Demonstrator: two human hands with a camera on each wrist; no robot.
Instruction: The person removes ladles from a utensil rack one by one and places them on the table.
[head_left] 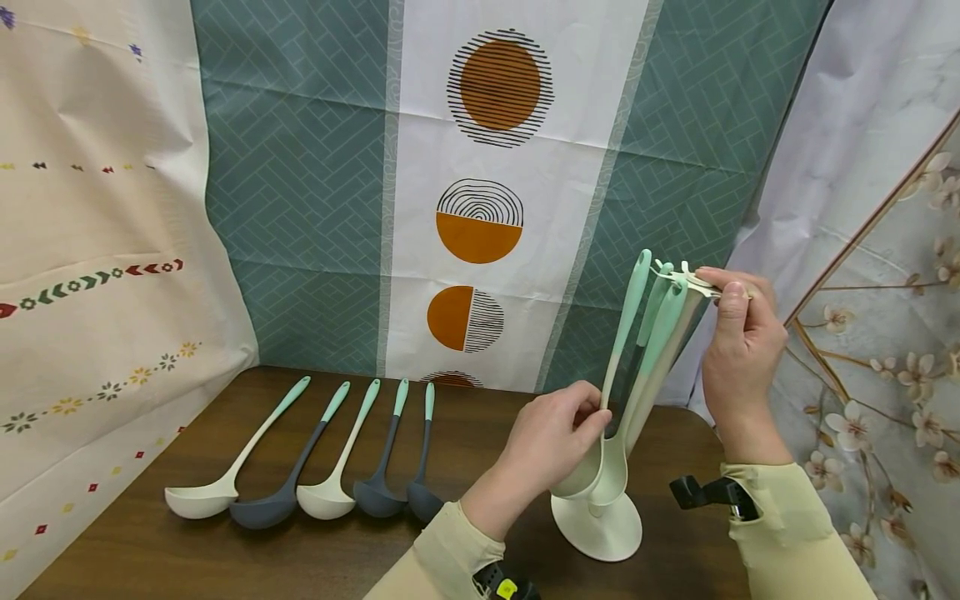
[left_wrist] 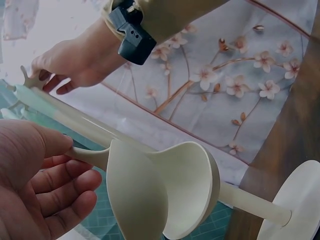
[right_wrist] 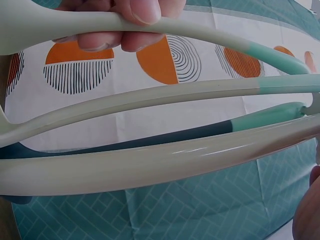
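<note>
My left hand [head_left: 551, 433] pinches the handle of a cream ladle [head_left: 628, 321] with a mint-green end, low down above its bowl. My right hand [head_left: 744, 342] grips the top of a cream utensil stand [head_left: 597, 537], at its hooked crown. The stand leans to the right in the head view, its round base low by the table. A second cream ladle [right_wrist: 150, 97] hangs on it, beside a dark grey ladle [right_wrist: 175, 139] behind the pole. In the left wrist view the two cream bowls overlap, the held one nearer.
On the left of the brown wooden table [head_left: 300, 558], several ladles lie in a row, cream ones such as the leftmost ladle [head_left: 201, 502] alternating with dark grey ones. A patterned curtain [head_left: 300, 208] hangs behind the table, and a floral cloth [head_left: 885, 375] hangs at the right.
</note>
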